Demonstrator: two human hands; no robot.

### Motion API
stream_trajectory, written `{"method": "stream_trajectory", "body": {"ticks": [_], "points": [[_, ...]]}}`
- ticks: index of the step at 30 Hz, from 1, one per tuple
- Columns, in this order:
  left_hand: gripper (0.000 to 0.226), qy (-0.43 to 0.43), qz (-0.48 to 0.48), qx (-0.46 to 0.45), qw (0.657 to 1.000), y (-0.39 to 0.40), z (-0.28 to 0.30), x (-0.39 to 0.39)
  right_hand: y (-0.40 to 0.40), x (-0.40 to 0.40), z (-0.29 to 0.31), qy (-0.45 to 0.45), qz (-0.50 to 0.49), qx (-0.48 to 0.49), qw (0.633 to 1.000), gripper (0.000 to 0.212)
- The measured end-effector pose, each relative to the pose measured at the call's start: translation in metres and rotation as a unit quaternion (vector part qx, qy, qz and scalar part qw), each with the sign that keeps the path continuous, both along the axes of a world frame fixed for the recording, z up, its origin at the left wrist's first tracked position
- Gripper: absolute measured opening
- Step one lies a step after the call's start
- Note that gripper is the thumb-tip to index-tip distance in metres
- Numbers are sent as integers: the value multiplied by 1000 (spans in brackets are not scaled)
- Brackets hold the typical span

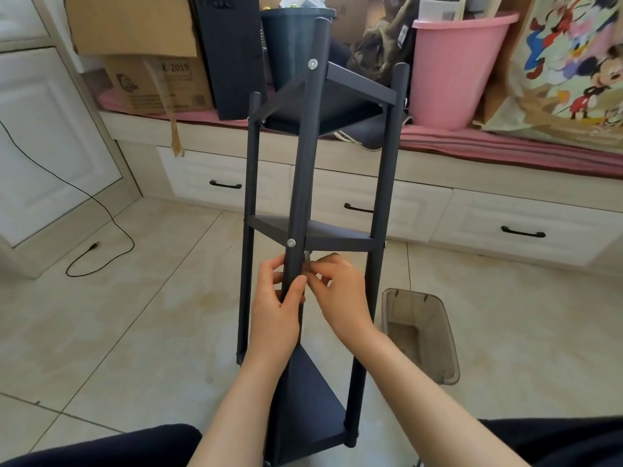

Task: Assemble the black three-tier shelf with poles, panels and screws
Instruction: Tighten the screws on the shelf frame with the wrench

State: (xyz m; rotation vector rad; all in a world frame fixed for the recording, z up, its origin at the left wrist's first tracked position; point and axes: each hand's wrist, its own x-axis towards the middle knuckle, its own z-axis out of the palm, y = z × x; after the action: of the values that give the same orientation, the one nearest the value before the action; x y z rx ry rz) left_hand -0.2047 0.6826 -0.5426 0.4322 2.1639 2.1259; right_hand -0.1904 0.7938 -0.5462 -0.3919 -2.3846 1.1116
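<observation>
The black three-tier shelf (340, 242) lies tipped away from me on the tiled floor, with three poles joined to its triangular panels. Silver screw heads show on the nearest pole at the top panel (313, 64) and at the middle panel (291, 243). My left hand (274, 311) grips that nearest pole (305, 156) just below the middle panel. My right hand (340, 294) pinches a small metal tool (307, 258) right beside the pole, under the middle panel. The bottom panel (305, 399) lies between my forearms.
A clear plastic bin (421, 335) stands on the floor right of the shelf. A bench with white drawers (526, 227) runs across the back, carrying cardboard boxes (135, 32), a pink bucket (455, 69) and a cartoon-print bag (573, 69). A black cable (84, 197) trails on the left floor.
</observation>
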Motion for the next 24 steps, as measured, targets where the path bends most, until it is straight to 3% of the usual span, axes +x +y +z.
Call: {"method": "stream_trajectory", "body": {"ticks": [12, 18, 24], "points": [[25, -3, -1, 8, 1000, -7, -3, -6, -15, -18, -26, 134, -49, 4, 990, 13], [27, -7, -4, 19, 1000, -8, -5, -7, -23, -25, -29, 145, -36, -73, 986, 11], [30, 1, -2, 17, 1000, -8, -4, -6, -16, -17, -26, 99, -14, -72, 992, 15]]}}
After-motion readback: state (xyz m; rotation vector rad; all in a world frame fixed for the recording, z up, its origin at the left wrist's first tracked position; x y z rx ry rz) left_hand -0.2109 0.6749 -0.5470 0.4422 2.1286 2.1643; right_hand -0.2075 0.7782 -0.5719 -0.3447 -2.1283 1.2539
